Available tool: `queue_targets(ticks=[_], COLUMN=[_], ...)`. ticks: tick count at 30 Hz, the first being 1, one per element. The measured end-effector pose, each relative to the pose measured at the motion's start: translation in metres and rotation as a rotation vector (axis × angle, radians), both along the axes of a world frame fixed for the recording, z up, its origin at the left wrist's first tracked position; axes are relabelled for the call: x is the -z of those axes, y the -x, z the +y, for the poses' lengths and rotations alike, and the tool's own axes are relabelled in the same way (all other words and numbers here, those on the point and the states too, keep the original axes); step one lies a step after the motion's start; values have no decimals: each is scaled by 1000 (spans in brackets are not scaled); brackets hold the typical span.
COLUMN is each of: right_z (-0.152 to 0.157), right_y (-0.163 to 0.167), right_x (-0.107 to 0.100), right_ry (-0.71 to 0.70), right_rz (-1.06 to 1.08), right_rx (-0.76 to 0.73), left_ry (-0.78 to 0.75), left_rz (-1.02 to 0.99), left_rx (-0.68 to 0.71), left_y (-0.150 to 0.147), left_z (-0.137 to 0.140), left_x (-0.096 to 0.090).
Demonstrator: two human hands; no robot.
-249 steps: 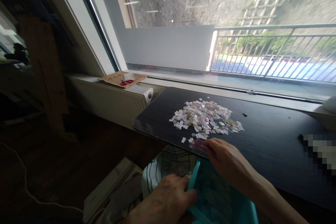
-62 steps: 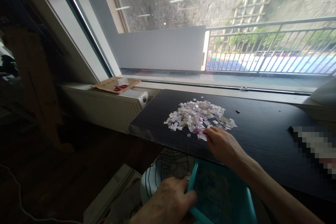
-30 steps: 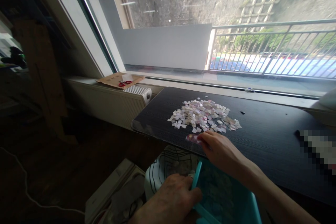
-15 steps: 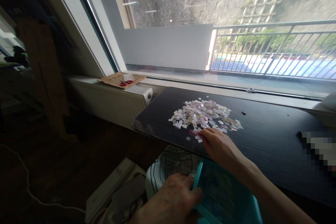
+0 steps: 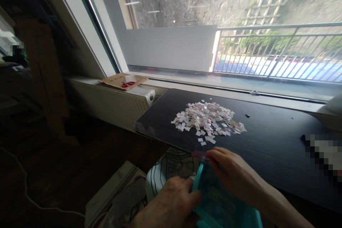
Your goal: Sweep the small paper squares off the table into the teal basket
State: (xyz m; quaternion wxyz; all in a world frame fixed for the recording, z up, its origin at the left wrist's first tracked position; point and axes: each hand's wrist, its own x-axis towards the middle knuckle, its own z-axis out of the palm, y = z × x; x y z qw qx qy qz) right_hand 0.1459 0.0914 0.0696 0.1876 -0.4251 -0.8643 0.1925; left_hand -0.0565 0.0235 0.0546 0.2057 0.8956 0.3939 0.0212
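Below the table's front edge, my left hand (image 5: 177, 199) is closed on the rim of a teal plastic bin (image 5: 197, 181). The bin's dim inside holds pale scraps that I cannot make out well. My right hand (image 5: 227, 165) is over the bin's opening, its fingers closed on a thin, see-through pink piece (image 5: 199, 155) whose kind I cannot tell. Beyond it, a heap of small cut paper squares (image 5: 205, 115) lies on the black table (image 5: 269, 131). Several loose squares (image 5: 203, 143) lie at the heap's near side.
A radiator (image 5: 112, 99) stands left of the table, with brown paper (image 5: 112, 81) and red-handled scissors (image 5: 128, 84) on top. Boxes (image 5: 107, 188) sit low at the left. A small dark piece (image 5: 247, 115) lies right of the heap. A window runs behind the table.
My right hand has drawn back from the heap's near edge to over the bin, with the pink piece in it. Some near squares have shifted. My left hand keeps its hold.
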Motion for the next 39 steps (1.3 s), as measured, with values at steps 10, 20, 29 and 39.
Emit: queue_targets(ticks=[10,20,29,39], right_z=[10,20,9,-9], right_y=[-21,-17,-33,-41], right_x=[-4,-11,-14,-15], right_ry=[-27,38,49,115], right_rz=[-76,-95,-88,-56], right_rx=[105,118,121,32], left_ry=[-22,-118,-71,26], left_rz=[197,141,81,63], left_rx=[-64,-93,-133,-209], left_y=[7,27,27,25], left_z=[-10,-7,-10,-10], left_x=[8,45,32,12])
